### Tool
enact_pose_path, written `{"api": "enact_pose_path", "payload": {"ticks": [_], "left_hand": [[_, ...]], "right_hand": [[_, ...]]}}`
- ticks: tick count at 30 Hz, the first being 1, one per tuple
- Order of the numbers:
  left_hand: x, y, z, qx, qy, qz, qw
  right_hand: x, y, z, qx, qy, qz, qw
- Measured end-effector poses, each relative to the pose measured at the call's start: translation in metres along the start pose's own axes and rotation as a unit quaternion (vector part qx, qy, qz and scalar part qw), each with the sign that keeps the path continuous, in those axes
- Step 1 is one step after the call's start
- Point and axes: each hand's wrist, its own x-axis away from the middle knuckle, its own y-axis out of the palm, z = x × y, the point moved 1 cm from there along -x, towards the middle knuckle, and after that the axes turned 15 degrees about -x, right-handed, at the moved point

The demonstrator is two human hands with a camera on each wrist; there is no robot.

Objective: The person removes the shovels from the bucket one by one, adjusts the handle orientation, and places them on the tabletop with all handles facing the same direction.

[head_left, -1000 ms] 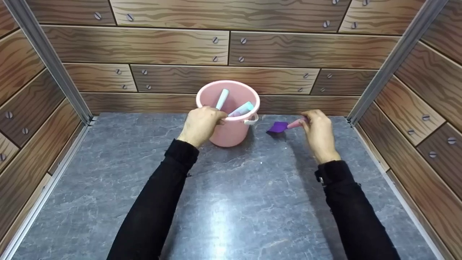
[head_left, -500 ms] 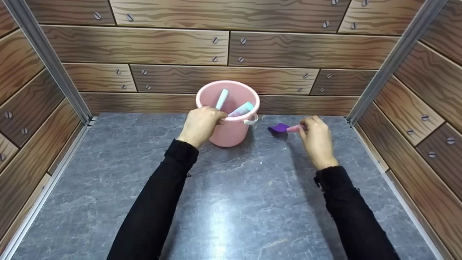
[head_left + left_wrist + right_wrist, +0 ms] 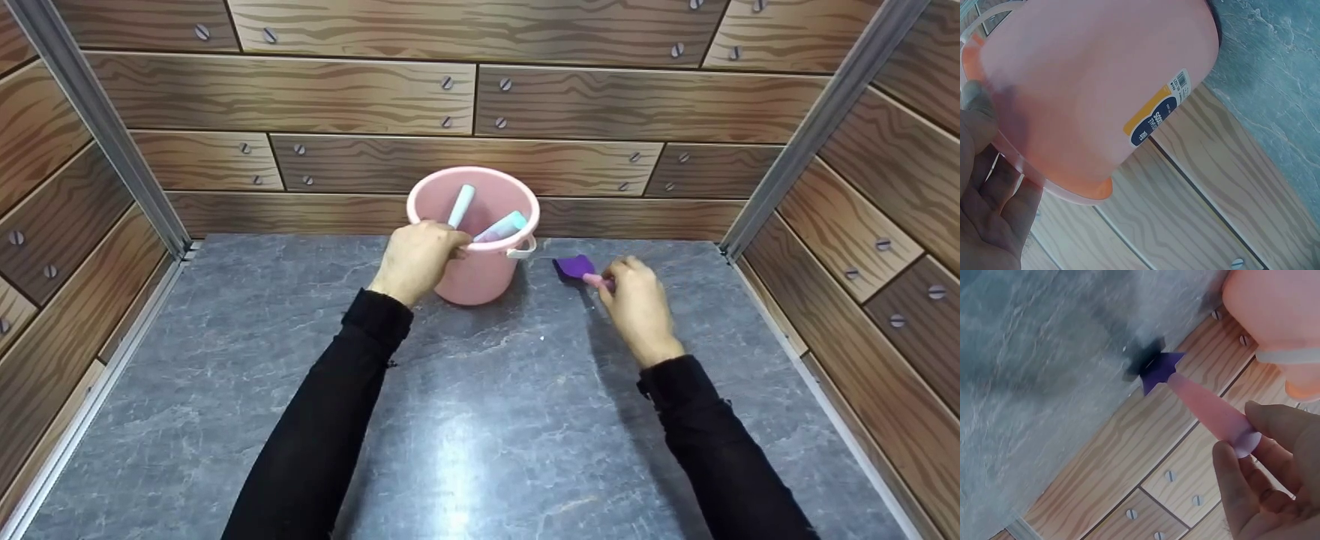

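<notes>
A pink plastic bucket (image 3: 478, 279) stands upright on the grey marbled surface near the back wall. My left hand (image 3: 421, 259) grips its near-left rim, the thumb (image 3: 979, 104) outside and the fingers reaching over the edge. Two pale blue handles, one upright (image 3: 463, 205) and one slanting (image 3: 504, 226), show inside the bucket; their lower ends are hidden. To the right, my right hand (image 3: 639, 309) pinches the end of the pink handle (image 3: 1207, 405) of a toy shovel. The shovel's purple blade (image 3: 575, 265) points left, close over the surface and apart from the bucket.
Wood-patterned panels form a back wall (image 3: 375, 97), a left wall (image 3: 82, 247) and a right wall (image 3: 870, 225), with metal posts (image 3: 810, 127) at the corners. A white handle piece (image 3: 523, 249) hangs at the bucket's right rim.
My right hand has moved left and toward me with the toy shovel, whose handle now slants down to the right. My left hand and the bucket stay still.
</notes>
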Motion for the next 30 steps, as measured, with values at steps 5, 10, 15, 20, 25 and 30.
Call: {"api": "enact_pose_path", "payload": {"ticks": [5, 10, 15, 20, 25, 30], "left_hand": [[0.0, -0.002, 0.0, -0.002, -0.001, -0.003, 1.0], [0.0, -0.002, 0.001, -0.005, -0.001, -0.003, 1.0], [0.001, -0.002, 0.001, -0.006, -0.002, 0.001, 1.0], [0.002, -0.002, 0.001, -0.003, -0.004, 0.001, 1.0], [0.002, -0.002, 0.001, -0.004, -0.003, 0.001, 1.0], [0.002, -0.002, 0.001, -0.01, -0.002, 0.003, 0.9999]], "right_hand": [[0.005, 0.007, 0.0, 0.008, -0.001, -0.01, 0.9999], [0.007, 0.013, -0.002, 0.013, 0.001, -0.018, 0.9998], [0.009, 0.019, -0.004, 0.016, 0.021, -0.034, 0.9991], [0.011, 0.025, -0.006, 0.017, 0.027, -0.045, 0.9985], [0.012, 0.03, -0.006, 0.014, 0.023, -0.052, 0.9983], [0.014, 0.031, -0.006, 0.009, 0.033, -0.065, 0.9973]]}}
